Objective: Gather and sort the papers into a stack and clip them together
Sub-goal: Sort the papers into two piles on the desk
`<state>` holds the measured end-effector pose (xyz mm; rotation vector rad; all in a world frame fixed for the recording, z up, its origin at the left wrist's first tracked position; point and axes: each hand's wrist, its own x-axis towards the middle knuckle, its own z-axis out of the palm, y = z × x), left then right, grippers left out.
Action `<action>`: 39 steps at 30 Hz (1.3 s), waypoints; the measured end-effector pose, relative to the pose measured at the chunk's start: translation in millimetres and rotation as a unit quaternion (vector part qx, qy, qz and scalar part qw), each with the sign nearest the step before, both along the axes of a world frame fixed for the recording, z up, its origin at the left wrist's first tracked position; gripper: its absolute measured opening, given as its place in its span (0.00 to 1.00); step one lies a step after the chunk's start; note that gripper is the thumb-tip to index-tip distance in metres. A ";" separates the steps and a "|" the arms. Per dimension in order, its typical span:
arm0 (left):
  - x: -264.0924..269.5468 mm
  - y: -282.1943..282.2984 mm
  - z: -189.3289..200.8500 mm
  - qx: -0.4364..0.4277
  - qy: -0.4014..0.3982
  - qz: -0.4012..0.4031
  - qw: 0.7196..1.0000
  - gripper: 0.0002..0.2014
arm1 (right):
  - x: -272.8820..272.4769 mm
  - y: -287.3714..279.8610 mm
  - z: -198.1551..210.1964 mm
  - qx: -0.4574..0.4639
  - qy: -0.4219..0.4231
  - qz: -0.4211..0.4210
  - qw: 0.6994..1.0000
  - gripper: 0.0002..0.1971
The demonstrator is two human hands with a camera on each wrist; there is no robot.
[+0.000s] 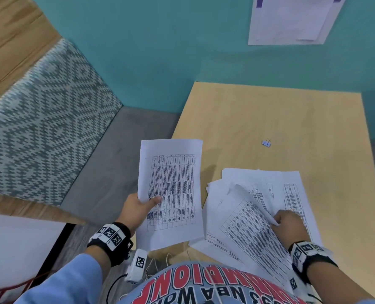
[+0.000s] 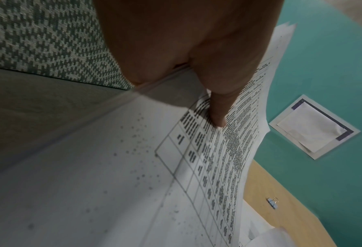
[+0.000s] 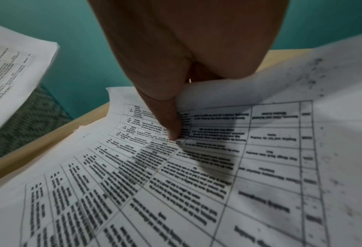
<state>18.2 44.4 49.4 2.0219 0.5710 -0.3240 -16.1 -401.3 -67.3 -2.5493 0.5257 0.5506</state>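
My left hand (image 1: pixel 141 206) holds a thin stack of printed table sheets (image 1: pixel 171 191) by its left edge, thumb on top, out past the table's left side; the thumb (image 2: pixel 218 113) presses on the print. My right hand (image 1: pixel 288 222) pinches the curled right edge of a printed sheet (image 1: pixel 245 222) and lifts it off the loose pile of papers (image 1: pixel 291 189) on the tan table (image 1: pixel 269 110). The thumb (image 3: pixel 171 123) lies on that sheet (image 3: pixel 175 183). A small blue binder clip (image 1: pixel 266 143) (image 2: pixel 272 202) lies alone farther back on the table.
A teal wall (image 1: pixel 160 51) runs behind the table, with a white sheet taped to it (image 1: pixel 289 18). A patterned grey-green fabric panel (image 1: pixel 41 119) and grey floor (image 1: pixel 107 172) lie to the left. The table's far half is bare apart from the clip.
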 end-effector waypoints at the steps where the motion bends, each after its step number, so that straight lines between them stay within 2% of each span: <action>1: 0.7 -1.0 0.5 -0.005 0.001 -0.001 1.000 0.22 | -0.5 1.0 3.3 0.008 0.000 -0.004 1.000 0.16; 4: 1.4 -2.6 2.4 -0.012 0.005 -0.003 1.000 0.22 | -4.2 2.9 7.9 0.025 0.001 -0.012 1.000 0.13; 7: 1.9 -2.1 4.1 -0.013 0.007 -0.002 1.000 0.26 | -7.0 3.5 14.9 0.052 -0.010 -0.036 0.998 0.10; 14: 2.2 -8.2 4.2 -0.002 0.002 0.001 1.000 0.21 | -15.5 -18.1 36.3 0.159 -0.046 -0.098 0.981 0.08; 18: 3.9 -13.4 1.9 0.008 -0.003 0.006 1.000 0.17 | -32.4 -49.6 38.5 0.242 -0.003 -0.166 0.956 0.25; 21: 4.2 -21.4 -0.8 -0.001 -0.001 0.002 1.000 0.17 | -46.7 -74.4 39.3 0.260 0.021 -0.193 0.946 0.19; 25: 6.5 -38.5 -5.2 0.000 0.021 -0.030 0.999 0.16 | -56.0 -88.2 65.4 0.251 -0.065 -0.219 0.940 0.20; 27: 9.1 -51.2 -5.0 0.002 0.022 -0.047 0.999 0.17 | -56.2 -90.3 89.1 0.307 -0.091 -0.238 0.917 0.18; 30: 12.1 -73.4 -3.2 -0.006 0.023 -0.075 0.997 0.21 | -54.4 -94.6 127.5 0.445 -0.099 -0.271 0.847 0.20; 32: 14.6 -90.1 0.3 -0.027 0.023 -0.100 0.994 0.28 | -53.7 -99.1 143.5 0.503 -0.093 -0.274 0.814 0.21; 34: 18.7 -111.4 6.9 -0.067 0.014 -0.116 0.991 0.34 | -52.9 -101.0 152.1 0.527 -0.088 -0.263 0.804 0.24; 37: 17.1 -148.3 31.8 -0.141 0.009 -0.151 0.978 0.23 | -51.0 -97.9 155.0 0.533 -0.095 -0.254 0.801 0.26; 38: 15.7 -159.1 41.2 -0.166 0.014 -0.164 0.972 0.25 | -50.4 -95.8 154.7 0.532 -0.097 -0.249 0.804 0.26; 39: 15.0 -166.9 47.0 -0.190 0.016 -0.173 0.966 0.32 | -50.0 -93.0 154.4 0.531 -0.096 -0.244 0.806 0.26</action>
